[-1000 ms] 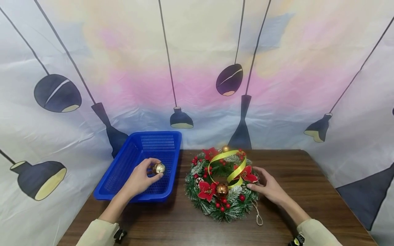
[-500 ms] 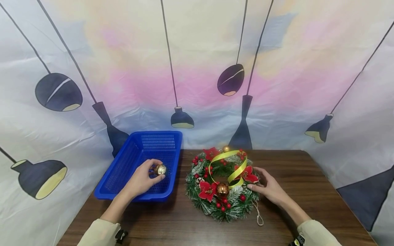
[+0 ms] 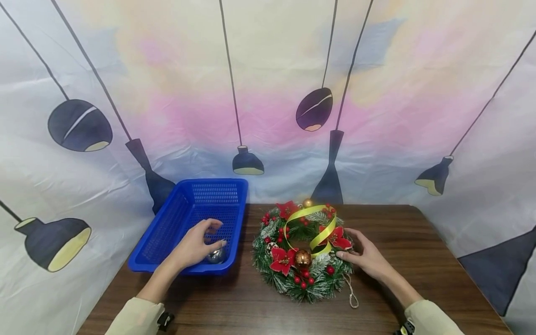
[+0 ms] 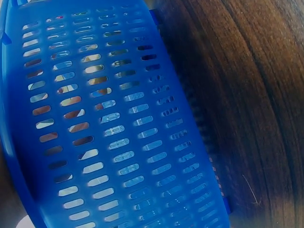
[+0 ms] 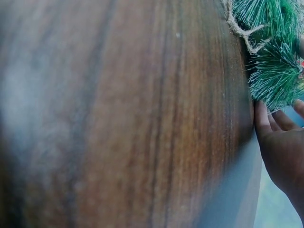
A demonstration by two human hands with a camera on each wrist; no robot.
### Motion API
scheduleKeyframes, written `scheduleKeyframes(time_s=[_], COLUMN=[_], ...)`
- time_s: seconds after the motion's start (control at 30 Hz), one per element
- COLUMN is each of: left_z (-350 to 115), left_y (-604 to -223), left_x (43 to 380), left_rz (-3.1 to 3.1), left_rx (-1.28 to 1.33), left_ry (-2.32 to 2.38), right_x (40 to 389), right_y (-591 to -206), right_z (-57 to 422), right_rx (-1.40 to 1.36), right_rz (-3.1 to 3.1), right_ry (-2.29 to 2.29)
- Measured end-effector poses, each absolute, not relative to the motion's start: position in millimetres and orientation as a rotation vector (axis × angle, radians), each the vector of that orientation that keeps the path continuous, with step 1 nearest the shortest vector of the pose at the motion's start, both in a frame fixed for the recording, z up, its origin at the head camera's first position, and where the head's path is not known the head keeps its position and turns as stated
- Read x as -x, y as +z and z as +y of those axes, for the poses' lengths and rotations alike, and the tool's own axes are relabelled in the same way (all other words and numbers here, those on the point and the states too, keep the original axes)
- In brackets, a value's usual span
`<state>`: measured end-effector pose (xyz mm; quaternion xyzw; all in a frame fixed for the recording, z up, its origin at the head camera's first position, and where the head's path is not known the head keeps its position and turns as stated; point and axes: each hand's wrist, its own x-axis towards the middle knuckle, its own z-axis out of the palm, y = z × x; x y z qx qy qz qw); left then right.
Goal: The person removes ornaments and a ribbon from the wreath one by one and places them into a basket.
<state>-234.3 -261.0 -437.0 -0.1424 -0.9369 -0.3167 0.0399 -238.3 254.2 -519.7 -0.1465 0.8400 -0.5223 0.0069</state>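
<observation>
Over the near right part of the blue plastic basket (image 3: pixel 239 218) hovers my left hand (image 3: pixel 194 244), its thumb and fingers spread apart with nothing between them. Just below the thumb, a shiny Christmas ball (image 3: pixel 216 255) is inside the basket, partly covered by the hand. My right hand (image 3: pixel 366 255) holds the right rim of a green Christmas wreath (image 3: pixel 311 291), thumb on top and fingers round the outer edge. Red poinsettias (image 3: pixel 282 259), berries, a copper-coloured ball (image 3: pixel 303 258) and a yellow ribbon (image 3: pixel 331 229) decorate the wreath. The left wrist view shows the basket's slotted wall (image 4: pixel 118 118).
Both the basket and the wreath stand on a dark wooden table (image 3: pixel 402 232), side by side with a narrow gap. A twine loop (image 3: pixel 353 298) hangs from the wreath's near right side. Behind the table rises a cloth backdrop (image 3: pixel 268 107) printed with lamps.
My left hand has let go of the shiny ball, which has dropped lower into the basket. Its fingers have parted. The right hand and the wreath have stayed in place.
</observation>
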Motion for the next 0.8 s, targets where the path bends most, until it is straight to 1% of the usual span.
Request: scheduleKeyframes(time_s=[0.2, 0.37, 0.63, 0.8], left_z=[-259, -249, -212, -186], left_y=[-436, -429, -410, -402], left_x=[234, 234, 231, 225], left_rz=[-2.756, -2.687, -2.673, -2.662], left_rx=[0.46, 0.477, 0.554, 0.671], left_ry=[-1.024, -1.025, -1.032, -1.061], right_x=[237, 236, 237, 238], right_y=[-518, -518, -521, -520], right_z=[254, 255, 256, 257], right_rx=[0.471, 0.466, 0.452, 0.449], right_rz=[2.632, 2.635, 2.645, 2.654], right_ry=[-1.635, -1.627, -1.593, -1.58])
